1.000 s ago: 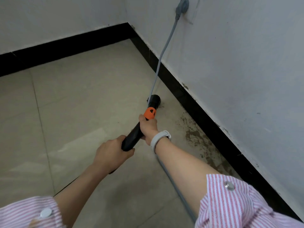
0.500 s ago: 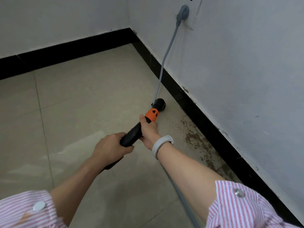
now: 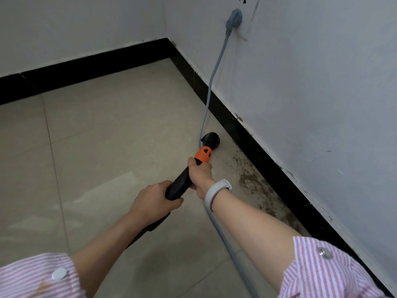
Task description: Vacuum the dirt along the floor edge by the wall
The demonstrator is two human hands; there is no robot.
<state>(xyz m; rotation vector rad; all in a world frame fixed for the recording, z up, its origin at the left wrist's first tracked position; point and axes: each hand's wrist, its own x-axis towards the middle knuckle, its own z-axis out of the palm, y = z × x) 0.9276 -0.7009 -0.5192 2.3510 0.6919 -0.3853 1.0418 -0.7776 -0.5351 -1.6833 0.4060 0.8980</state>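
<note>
A black vacuum wand (image 3: 179, 184) with an orange collar (image 3: 203, 154) slants down to the floor. Its black nozzle (image 3: 211, 140) sits on the tile close to the black skirting (image 3: 253, 139) of the right wall. My right hand (image 3: 200, 172) grips the wand just below the orange collar. My left hand (image 3: 153, 202) grips it lower, near the hose end. Dark dirt patches (image 3: 251, 179) lie along the floor edge, nearer to me than the nozzle.
A grey power cord (image 3: 211, 82) runs from a wall plug (image 3: 234, 18) down past the nozzle and back under my right arm. White walls meet in a corner ahead. Beige floor tiles (image 3: 96, 136) spread to the left.
The nozzle has slid forward and right, closer to the skirting, with both hands following on the wand. The view has tilted up slightly.
</note>
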